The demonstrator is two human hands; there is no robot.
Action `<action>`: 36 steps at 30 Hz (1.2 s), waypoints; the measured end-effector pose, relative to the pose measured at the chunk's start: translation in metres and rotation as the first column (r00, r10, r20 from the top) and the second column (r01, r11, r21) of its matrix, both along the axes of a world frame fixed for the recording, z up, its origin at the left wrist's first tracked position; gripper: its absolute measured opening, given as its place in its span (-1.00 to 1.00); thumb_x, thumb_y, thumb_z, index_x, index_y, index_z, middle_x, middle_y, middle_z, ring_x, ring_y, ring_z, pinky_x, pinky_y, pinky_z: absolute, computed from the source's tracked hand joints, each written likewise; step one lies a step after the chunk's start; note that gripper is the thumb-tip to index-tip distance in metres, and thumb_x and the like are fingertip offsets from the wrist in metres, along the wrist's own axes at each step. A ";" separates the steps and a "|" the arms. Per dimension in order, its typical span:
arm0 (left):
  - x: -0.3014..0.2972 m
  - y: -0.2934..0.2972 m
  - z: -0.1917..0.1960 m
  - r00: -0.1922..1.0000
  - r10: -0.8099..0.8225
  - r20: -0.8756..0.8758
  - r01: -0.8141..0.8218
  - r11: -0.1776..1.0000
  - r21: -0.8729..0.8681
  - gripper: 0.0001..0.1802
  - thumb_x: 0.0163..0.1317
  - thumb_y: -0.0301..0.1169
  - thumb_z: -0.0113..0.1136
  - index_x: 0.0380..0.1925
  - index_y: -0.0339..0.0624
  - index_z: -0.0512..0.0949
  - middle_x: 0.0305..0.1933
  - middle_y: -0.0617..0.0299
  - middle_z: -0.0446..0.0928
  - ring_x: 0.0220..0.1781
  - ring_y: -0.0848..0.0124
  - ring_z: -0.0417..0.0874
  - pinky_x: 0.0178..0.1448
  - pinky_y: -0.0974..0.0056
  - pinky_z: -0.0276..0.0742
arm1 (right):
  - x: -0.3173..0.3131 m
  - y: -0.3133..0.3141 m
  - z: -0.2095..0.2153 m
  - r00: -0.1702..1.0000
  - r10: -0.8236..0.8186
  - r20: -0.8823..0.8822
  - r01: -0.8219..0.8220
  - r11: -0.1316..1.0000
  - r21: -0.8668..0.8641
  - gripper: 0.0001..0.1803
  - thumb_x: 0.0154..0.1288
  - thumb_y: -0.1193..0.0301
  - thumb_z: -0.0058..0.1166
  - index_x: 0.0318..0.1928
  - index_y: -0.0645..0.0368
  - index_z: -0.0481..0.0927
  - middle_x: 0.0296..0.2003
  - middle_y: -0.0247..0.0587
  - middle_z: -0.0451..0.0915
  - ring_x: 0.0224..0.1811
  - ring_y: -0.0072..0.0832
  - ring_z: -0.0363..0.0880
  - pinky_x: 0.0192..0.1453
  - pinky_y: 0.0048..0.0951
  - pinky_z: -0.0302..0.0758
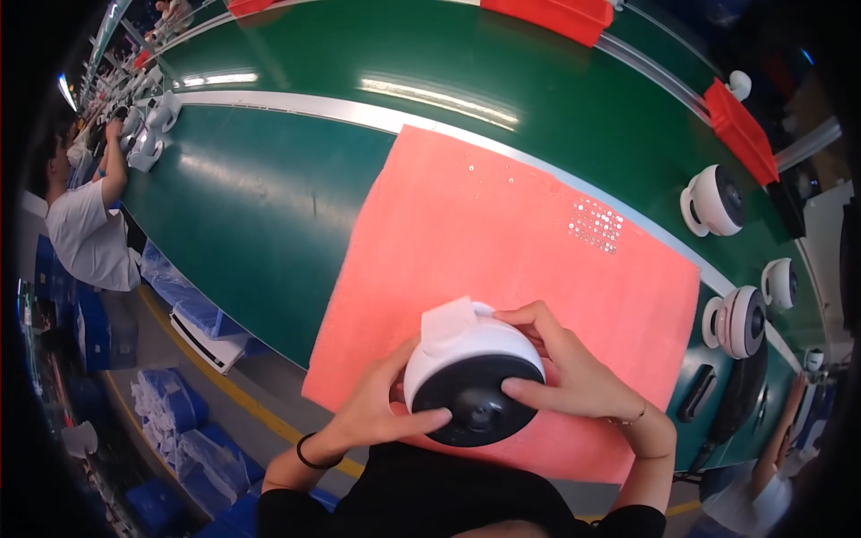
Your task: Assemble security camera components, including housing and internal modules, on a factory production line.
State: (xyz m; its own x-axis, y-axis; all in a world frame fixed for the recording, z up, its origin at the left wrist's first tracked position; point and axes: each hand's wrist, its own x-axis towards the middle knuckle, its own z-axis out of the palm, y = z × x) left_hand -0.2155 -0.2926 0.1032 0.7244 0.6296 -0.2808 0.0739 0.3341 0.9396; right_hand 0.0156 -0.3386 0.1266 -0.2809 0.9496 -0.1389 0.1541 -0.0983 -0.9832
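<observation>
Both hands' grip encloses the white round device [473, 381] over the pink mat [502, 242].

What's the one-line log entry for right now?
left hand: holds white camera | right hand: holds it, thumb on black face | under: pink mat | beside: similar cameras

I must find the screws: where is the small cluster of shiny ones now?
The cluster of shiny screws lies on the pink mat, near its far right corner.

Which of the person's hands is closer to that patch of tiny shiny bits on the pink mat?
Right. The right hand grips the round white device directly below the shiny bits; the left hand, on the device's other side, is farther away.
</observation>
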 end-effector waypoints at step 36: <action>0.175 0.134 -0.014 0.933 0.153 0.327 -0.098 0.979 -0.179 -0.50 0.26 -0.11 -0.05 0.04 -0.25 0.25 0.03 -0.08 0.38 0.13 0.20 0.40 0.18 0.20 0.34 | 0.110 0.141 -0.048 0.368 -0.695 -0.618 0.737 0.623 -0.262 -0.16 0.08 0.14 0.18 0.22 0.16 -0.03 0.13 -0.04 0.20 0.15 -0.22 0.32 0.15 -0.23 0.37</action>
